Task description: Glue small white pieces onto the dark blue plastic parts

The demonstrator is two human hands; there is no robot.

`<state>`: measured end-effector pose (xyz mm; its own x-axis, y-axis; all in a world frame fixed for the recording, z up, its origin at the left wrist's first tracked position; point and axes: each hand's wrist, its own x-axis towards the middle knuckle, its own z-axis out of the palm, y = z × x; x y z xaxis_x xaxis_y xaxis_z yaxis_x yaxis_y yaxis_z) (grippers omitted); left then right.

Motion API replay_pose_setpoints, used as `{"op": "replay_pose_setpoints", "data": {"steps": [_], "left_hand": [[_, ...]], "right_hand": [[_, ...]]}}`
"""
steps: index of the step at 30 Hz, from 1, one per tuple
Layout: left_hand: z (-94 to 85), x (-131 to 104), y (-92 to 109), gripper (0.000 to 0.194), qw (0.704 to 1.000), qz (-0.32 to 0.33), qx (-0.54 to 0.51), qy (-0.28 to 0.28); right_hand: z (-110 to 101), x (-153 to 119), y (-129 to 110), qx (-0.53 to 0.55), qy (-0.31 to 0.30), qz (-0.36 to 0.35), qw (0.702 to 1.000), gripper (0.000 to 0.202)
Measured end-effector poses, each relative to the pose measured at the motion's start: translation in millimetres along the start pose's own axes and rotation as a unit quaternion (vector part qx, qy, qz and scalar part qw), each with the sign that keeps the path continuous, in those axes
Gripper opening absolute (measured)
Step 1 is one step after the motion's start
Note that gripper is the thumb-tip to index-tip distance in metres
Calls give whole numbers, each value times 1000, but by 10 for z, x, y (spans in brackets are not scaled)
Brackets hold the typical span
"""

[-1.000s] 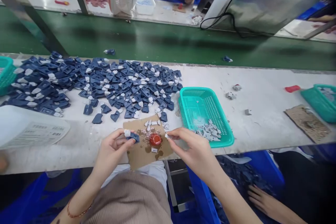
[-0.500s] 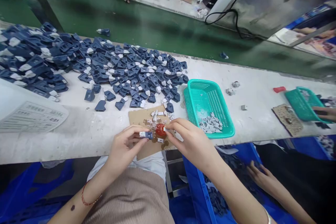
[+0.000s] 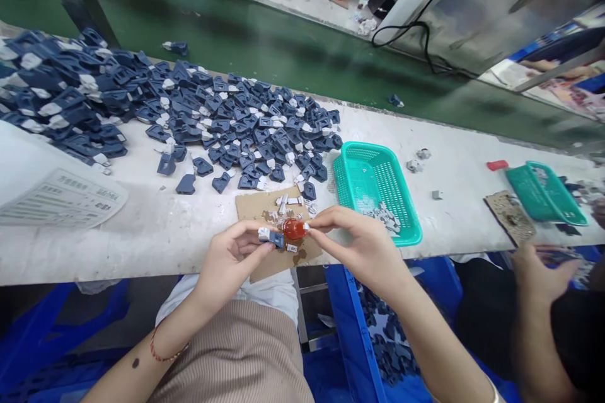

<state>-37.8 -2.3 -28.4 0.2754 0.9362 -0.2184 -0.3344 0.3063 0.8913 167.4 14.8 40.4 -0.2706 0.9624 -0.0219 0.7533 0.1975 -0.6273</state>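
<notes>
My left hand (image 3: 231, 258) pinches a blue clip (image 3: 271, 238) beside the red cap (image 3: 293, 228), so my right hand (image 3: 363, 245), pinching a small white piece (image 3: 306, 225), can reach it

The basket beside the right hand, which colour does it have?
The basket is teal green, with a perforated mesh pattern; it shows best in the head view.

The only print in view stands on a white sheet (image 3: 61, 198) lying at the left of the table (image 3: 155, 233); it carries rows of small dark characters set out in lines, like a table or form; the characters are too small and blurred to read; nothing else shows lettering, numbers, brands or signs.
</notes>
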Motion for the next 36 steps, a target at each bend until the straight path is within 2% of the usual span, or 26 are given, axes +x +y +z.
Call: {"op": "replay_pose_setpoints", "data": {"steps": [2, 5, 9, 17, 23, 36], "left_hand": [[41, 2, 21, 12, 1000, -5, -29, -3], [109, 4, 29, 14, 998, -6, -67, -9], [177, -1, 34, 13, 995, 0, -97, -13], [203, -75, 93, 16, 995, 9, -104, -1], [200, -101, 110, 16, 993, 27, -111, 6], [205, -155, 115, 12, 993, 56, -105, 8]], "right_hand": [[-43, -9, -35, 82, 16, 42, 996, 8], [-80, -23, -109, 192, 7, 96, 977, 12], [-87, -37, -222, 261, -13, 117, 958, 12], [-45, -72, -442, 203, -12, 70, 977, 8], [-29, -112, -481, 142, -17, 29, 989, 7], [-53, -141, -558, 80, -36, -1, 996, 7]]}}
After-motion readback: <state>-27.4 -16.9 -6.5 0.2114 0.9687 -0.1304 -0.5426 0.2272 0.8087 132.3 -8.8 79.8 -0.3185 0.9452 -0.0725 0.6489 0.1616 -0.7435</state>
